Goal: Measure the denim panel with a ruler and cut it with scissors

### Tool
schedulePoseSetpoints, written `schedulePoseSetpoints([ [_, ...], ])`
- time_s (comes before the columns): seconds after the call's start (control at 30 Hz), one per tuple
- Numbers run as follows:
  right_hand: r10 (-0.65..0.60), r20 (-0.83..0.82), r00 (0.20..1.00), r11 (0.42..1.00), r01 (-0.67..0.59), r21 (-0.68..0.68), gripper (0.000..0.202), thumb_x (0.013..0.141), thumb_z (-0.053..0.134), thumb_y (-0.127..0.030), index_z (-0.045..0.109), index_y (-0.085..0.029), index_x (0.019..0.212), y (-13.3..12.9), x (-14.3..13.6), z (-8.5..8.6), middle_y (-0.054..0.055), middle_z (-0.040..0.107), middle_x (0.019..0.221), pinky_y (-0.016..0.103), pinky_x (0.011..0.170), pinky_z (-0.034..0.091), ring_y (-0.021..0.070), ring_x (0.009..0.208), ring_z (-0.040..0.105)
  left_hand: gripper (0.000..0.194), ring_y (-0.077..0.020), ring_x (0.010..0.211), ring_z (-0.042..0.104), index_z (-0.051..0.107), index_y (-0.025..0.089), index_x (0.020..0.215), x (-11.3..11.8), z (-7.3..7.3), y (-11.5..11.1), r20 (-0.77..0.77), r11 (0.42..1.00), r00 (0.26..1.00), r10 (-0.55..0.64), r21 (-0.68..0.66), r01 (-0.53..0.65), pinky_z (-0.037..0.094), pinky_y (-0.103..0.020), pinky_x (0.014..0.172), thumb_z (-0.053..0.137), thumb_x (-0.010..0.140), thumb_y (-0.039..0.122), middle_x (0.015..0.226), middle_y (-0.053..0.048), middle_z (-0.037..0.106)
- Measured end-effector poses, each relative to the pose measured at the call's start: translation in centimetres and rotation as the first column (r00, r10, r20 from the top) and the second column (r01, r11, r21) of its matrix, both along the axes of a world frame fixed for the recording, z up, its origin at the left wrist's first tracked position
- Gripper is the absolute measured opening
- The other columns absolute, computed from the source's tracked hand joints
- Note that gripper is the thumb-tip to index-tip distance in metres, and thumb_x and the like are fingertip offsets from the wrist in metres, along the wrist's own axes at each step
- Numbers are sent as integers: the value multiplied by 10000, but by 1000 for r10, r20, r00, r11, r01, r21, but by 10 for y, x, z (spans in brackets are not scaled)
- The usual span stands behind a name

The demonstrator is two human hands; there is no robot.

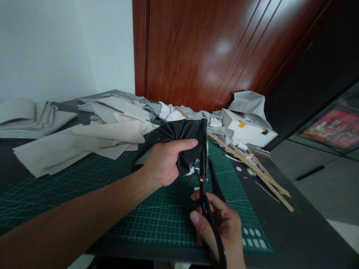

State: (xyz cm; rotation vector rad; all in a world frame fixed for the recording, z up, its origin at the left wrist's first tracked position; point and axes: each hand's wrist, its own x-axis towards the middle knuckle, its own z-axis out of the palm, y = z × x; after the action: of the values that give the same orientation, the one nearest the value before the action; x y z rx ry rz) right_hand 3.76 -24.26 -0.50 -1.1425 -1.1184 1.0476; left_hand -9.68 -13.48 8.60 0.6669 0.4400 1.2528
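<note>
Black fabric [186,130] is bunched in my left hand [165,162], the thumb pressed on top of it and the fingers underneath. My right hand [221,224] is closed round the handles of black scissors [206,201], which point away from me. Their blades lie at the right edge of the black fabric, just right of my left thumb. A narrow black strip hangs beside the blades on the right. Both hands are above the green cutting mat [157,220].
Grey and cream fabric pieces [56,147] lie at the left, with more scraps along the back. A white box [249,129] stands at the back right. Wooden sticks [252,166] lie crossed right of the mat, near a pink bit and white strips.
</note>
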Motion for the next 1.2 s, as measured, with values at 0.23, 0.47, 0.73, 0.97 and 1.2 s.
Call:
schedulePoseSetpoints([
  [0.23, 54, -27, 998, 999, -53, 11, 415, 733, 898, -449, 788, -222, 1063, -1, 2, 2, -55, 554, 612, 222, 430, 320, 100, 468, 400, 372, -235, 777, 788, 819, 129, 1065, 2, 0, -3, 9, 999, 999, 38, 16, -38, 628, -386, 853, 814, 700, 60, 868, -77, 828],
  [0.47, 93, -77, 993, 995, -90, 35, 484, 736, 902, -497, 771, -217, 1108, 1, 3, 6, -44, 565, 665, 249, 487, 303, 112, 517, 447, 354, -230, 721, 771, 817, 119, 1075, 4, -1, -7, -14, 1000, 1000, -1, 31, 1, 631, -373, 766, 802, 725, 71, 835, -81, 822],
  [0.73, 91, -117, 989, 996, -89, 23, 490, 718, 927, -480, 777, -235, 1115, 2, 3, 7, -43, 570, 671, 243, 516, 322, 119, 553, 453, 177, -221, 646, 738, 793, 98, 817, 5, -5, -8, -75, 999, 997, -21, 47, 24, 594, -324, 638, 875, 675, 167, 754, -91, 796],
  [0.97, 77, -78, 994, 997, -75, 30, 473, 734, 920, -494, 775, -227, 1097, 3, 3, 7, -42, 558, 683, 250, 521, 322, 116, 565, 454, 139, -176, 584, 687, 769, 101, 752, 6, -7, -9, -97, 999, 995, -14, 44, 18, 581, -289, 577, 855, 683, 185, 700, -76, 771],
  [1.2, 75, -88, 993, 996, -72, 45, 452, 746, 920, -513, 780, -240, 1078, 2, 1, 8, -55, 521, 656, 244, 504, 296, 98, 545, 408, 132, -179, 612, 695, 775, 85, 748, 6, -5, -11, -97, 1000, 995, 3, 15, -2, 587, -288, 600, 851, 675, 164, 718, -89, 778],
])
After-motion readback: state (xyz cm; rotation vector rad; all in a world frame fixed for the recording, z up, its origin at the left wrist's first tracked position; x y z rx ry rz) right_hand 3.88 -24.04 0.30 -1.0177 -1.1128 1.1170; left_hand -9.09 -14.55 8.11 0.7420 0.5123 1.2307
